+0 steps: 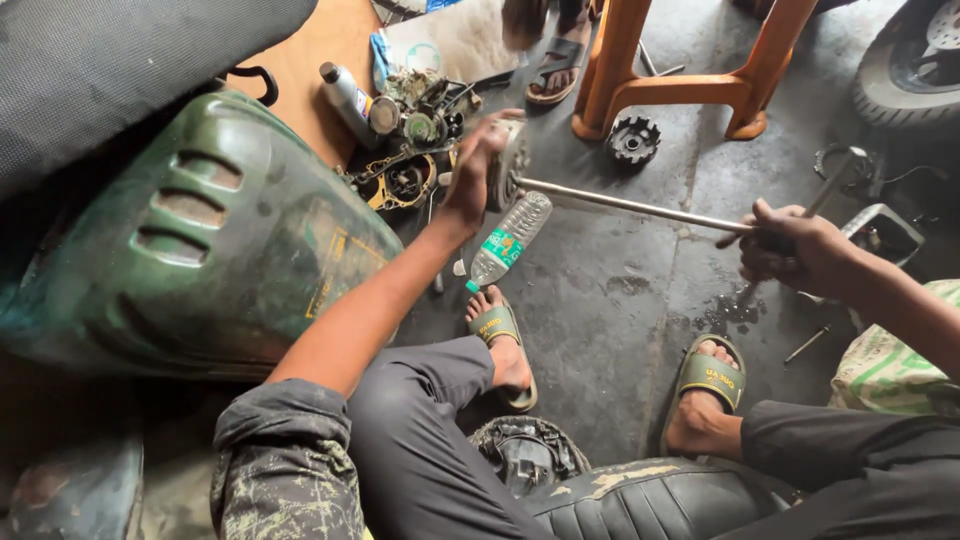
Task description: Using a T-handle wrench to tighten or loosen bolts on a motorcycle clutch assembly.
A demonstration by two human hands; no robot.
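Cracked vinyl seat [640, 495] (matte black) below hands [480, 165] on steel rod [630, 205]

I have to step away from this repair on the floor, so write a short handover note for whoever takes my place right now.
Left hand: gripping the round metal engine part, holding it up off the floor.
Right hand: closed around the near end of the long metal rod, whose far end meets that part.
Nearby: plastic water bottle lying below the rod, dismantled engine pieces beside the green body panel, a toothed black gear by the orange stool leg.
Done: part and rod are joined and held level.
Left: cannot tell whether the rod is going in or coming out.
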